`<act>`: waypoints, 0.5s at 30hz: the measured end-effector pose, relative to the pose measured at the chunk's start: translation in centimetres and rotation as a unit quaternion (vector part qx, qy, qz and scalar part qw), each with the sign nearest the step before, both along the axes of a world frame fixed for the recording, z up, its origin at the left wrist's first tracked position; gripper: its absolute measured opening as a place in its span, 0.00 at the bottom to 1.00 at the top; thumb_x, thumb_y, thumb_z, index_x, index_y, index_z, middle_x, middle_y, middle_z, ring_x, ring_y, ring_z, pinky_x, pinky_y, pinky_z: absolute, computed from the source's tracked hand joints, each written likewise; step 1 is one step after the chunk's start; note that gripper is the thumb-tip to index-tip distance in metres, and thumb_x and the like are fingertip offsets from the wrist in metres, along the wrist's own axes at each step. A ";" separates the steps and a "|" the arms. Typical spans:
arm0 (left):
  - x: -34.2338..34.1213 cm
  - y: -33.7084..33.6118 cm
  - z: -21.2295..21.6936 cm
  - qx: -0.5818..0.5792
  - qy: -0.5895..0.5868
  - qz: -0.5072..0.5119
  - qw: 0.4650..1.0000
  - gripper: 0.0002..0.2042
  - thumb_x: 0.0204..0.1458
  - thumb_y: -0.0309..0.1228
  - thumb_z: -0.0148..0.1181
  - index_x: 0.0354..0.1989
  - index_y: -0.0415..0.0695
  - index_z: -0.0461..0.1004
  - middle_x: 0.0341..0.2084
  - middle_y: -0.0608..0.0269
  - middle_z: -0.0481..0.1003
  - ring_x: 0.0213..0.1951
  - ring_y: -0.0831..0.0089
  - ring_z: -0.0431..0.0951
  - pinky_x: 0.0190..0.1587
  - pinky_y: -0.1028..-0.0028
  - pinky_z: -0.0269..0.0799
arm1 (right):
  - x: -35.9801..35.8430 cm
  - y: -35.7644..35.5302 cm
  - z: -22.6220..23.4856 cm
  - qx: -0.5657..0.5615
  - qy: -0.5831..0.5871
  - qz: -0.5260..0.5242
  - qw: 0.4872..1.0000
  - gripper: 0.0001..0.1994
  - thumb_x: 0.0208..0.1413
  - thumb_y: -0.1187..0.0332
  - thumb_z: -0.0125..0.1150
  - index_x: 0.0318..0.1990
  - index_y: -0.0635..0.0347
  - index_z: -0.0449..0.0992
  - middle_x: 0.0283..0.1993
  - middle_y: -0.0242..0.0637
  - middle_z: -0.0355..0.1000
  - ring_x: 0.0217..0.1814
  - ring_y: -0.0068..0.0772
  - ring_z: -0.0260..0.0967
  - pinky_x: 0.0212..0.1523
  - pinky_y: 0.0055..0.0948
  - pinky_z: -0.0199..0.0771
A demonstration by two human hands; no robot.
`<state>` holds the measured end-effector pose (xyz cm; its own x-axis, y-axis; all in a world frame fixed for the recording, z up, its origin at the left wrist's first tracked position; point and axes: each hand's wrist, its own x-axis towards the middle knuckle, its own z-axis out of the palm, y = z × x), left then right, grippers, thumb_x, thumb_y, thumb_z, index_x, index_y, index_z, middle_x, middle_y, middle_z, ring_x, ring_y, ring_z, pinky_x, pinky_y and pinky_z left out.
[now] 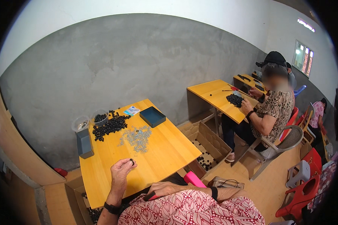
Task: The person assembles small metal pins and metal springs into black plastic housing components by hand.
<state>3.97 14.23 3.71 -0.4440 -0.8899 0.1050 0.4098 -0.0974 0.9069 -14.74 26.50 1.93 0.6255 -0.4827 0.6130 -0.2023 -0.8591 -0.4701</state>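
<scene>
Over the near edge of the wooden table (167, 152), my left hand (120, 171) pinches a small round black part (132, 161) between thumb and fingertips. Close to my body, my right hand (166, 188) is closed on a tool with a red and black handle (151, 196); its working end cannot be made out. Ahead of my left hand lies a loose spread of small silvery metal pieces (138, 139). Behind that is a heap of black parts (110, 127), like the one I hold.
A dark blue tray (153, 117) and a small packet (132, 110) are at the table's far side. A grey bin (85, 143) and clear tubs (80, 123) line its left. Right of the table stands a cardboard box (210, 144) with black parts. A co-worker (272, 105) sits at another table.
</scene>
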 end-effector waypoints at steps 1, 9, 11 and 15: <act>0.1 0.1 0.1 0.002 0.001 0.004 1.000 0.09 0.56 0.25 0.58 0.42 0.32 0.74 0.36 0.56 0.78 0.38 0.70 0.79 0.49 0.71 0.76 | 0.1 -0.1 0.0 0.000 0.003 0.001 1.000 0.13 0.54 0.68 0.54 0.44 0.67 0.73 0.43 0.47 0.67 0.48 0.45 0.67 0.45 0.37 0.71; -0.2 0.0 -0.1 0.001 -0.007 0.001 1.000 0.09 0.56 0.24 0.59 0.42 0.32 0.74 0.36 0.55 0.78 0.38 0.70 0.80 0.48 0.71 0.77 | 0.5 -0.6 -0.1 0.002 0.027 -0.007 1.000 0.13 0.53 0.70 0.55 0.43 0.67 0.73 0.43 0.46 0.68 0.47 0.44 0.68 0.44 0.36 0.71; -0.3 0.0 -0.2 0.010 -0.012 -0.001 1.000 0.08 0.55 0.24 0.59 0.41 0.33 0.74 0.36 0.55 0.78 0.37 0.70 0.80 0.48 0.71 0.77 | 0.7 -0.7 -0.3 0.000 0.033 -0.009 0.999 0.13 0.52 0.70 0.55 0.43 0.67 0.74 0.43 0.46 0.68 0.47 0.44 0.68 0.44 0.36 0.72; -0.2 -0.4 -0.4 0.011 -0.012 0.000 1.000 0.09 0.55 0.24 0.59 0.42 0.33 0.74 0.36 0.55 0.78 0.37 0.70 0.80 0.47 0.71 0.77 | 1.2 -0.8 0.3 0.000 0.050 -0.016 0.999 0.13 0.51 0.71 0.55 0.43 0.67 0.74 0.43 0.46 0.68 0.47 0.43 0.68 0.43 0.35 0.72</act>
<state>3.82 13.84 3.34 -0.4463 -0.8918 0.0748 0.3875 -0.1172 0.9144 -13.50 25.70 2.23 0.6679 -0.5030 0.5486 -0.2756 -0.8518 -0.4455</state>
